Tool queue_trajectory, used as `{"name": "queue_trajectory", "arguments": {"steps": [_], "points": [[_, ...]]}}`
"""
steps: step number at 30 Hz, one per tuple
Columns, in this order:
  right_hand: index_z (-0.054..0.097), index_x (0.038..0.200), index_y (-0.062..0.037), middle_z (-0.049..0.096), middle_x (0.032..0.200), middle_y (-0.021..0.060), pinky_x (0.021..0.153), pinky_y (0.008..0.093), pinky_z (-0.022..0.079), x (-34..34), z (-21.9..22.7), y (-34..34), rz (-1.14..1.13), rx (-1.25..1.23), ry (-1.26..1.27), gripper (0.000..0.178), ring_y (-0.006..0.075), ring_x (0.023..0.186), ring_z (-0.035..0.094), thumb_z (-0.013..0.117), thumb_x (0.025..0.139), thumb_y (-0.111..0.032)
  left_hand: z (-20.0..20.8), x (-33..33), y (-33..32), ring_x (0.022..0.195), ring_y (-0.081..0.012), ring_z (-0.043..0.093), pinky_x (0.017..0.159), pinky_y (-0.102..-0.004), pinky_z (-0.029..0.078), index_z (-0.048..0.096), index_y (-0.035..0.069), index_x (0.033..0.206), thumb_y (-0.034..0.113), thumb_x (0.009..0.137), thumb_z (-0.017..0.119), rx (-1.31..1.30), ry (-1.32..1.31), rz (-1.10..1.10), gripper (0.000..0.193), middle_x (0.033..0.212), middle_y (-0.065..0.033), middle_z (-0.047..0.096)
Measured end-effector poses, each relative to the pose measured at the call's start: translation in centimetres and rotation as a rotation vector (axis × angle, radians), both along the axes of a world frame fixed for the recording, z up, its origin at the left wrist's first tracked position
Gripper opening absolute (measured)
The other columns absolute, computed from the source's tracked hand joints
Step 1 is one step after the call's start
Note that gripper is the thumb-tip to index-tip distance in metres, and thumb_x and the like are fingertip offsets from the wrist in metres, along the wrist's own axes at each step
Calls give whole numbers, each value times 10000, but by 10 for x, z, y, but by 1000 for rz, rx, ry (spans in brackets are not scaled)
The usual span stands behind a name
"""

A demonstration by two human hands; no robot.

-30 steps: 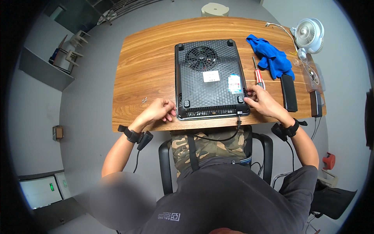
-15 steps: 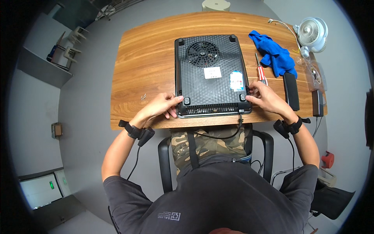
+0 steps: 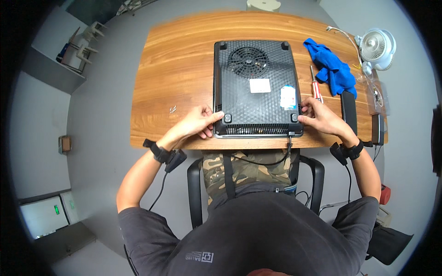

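A black induction cooker [image 3: 251,103] lies bottom up on the wooden table, showing its round fan grille, rubber feet and two stickers. Its power cord [image 3: 289,146] leaves the near edge and hangs down over my lap. My left hand [image 3: 201,122] grips the near left corner, thumb by the foot there and fingers curled around the side. At the near right corner, my right hand [image 3: 321,117] grips the opposite side, its thumb by the other near foot. A screwdriver [image 3: 316,87] with a red and white handle rests just beyond my right hand. Several small screws [image 3: 173,109] lie left of the cooker.
A crumpled blue cloth [image 3: 332,68] lies at the right, with a black oblong case [image 3: 349,110] nearer me. Along the right edge are a white fan [image 3: 376,46], a black power adapter [image 3: 377,129] and clear plastic packaging [image 3: 380,94]. A wooden tabletop [image 3: 170,64] extends beneath everything.
The view has shifted a little, so the table's things appear farther right. Both hands keep their hold on the cooker's near corners, with little change in finger position.
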State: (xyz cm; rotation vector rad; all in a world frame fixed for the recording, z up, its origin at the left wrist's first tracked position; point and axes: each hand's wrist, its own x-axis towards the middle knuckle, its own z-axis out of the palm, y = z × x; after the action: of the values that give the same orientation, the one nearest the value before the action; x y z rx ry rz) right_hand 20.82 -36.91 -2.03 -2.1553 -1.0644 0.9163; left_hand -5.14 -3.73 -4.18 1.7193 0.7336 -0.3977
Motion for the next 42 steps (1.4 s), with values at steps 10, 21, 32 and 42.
{"name": "queue_trajectory", "arguments": {"steps": [10,21,32,42], "points": [[524,1332,107,617,1192,316,974,436,492,43,23,55,-25,98,-270,613,391,1098,634,663,970,-367,42,46,23,1324,-396,525,1113,-437,442,371,-58,1502,363,846,801,534,-348,-202,890,1439,-303,464],[-9,1540,158,117,1607,390,1259,401,157,102,-33,117,103,-6,-214,1107,418,1540,135,636,963,-532,1,114,43,1513,-542,7,1239,-531,192,-57,10,1603,613,786,801,560,-256,-427,1329,1586,-424,-131],[-146,1486,204,-80,1597,419,1267,438,103,90,-27,126,210,-246,-268,1246,476,1534,-53,497,945,-715,0,117,44,1467,-618,-85,1218,-594,189,-204,3,1562,661,760,792,546,-134,-544,1438,1519,-448,-276],[-130,1509,176,-71,1604,410,1267,462,101,91,-41,124,157,-151,-297,1264,475,1536,-48,504,920,-745,-5,116,45,1486,-571,-92,1235,-553,161,-213,-2,1556,619,788,791,560,-175,-540,1408,1530,-436,-271]]}}
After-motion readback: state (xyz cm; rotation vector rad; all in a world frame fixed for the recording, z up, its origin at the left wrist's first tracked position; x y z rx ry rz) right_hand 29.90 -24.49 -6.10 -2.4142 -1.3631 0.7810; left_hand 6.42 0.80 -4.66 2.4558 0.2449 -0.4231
